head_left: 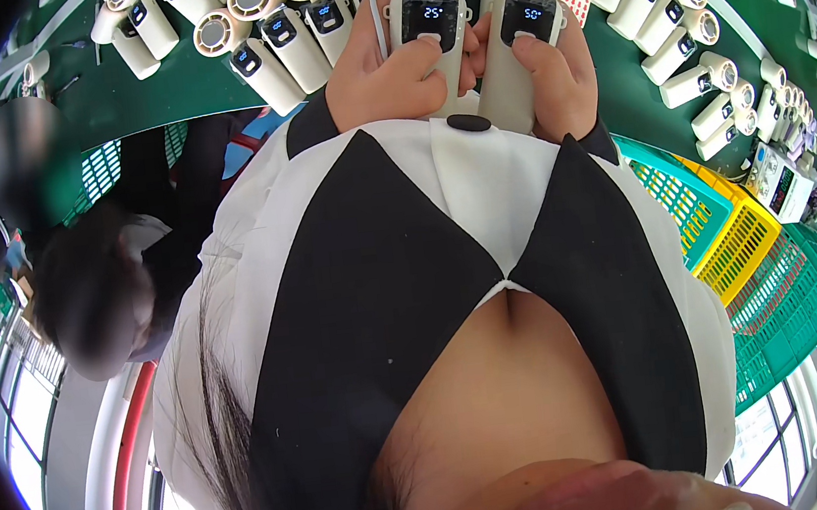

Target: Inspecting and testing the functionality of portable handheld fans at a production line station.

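Two cream handheld fans with round grille heads are held side by side at the top middle of the head view. My left hand [388, 83] is closed around the left handheld fan [449, 66], its thumb on the front just under the lit display. The right handheld fan [507, 85] is in my right hand [558, 68], with the thumb likewise below its lit display. Both screens glow with digits, and the fan heads are partly cut off by the upper edge. A pale cable [379, 9] runs beside my left hand. Some fingers are hidden behind the fan bodies.
Several similar fans [272, 78] lie on the green table [182, 88] at left, and more fans [671, 53] lie in a curved row at right. Green crates [783, 315] and a yellow crate [741, 245] stand right of me. Another person [98, 288] is at my left.
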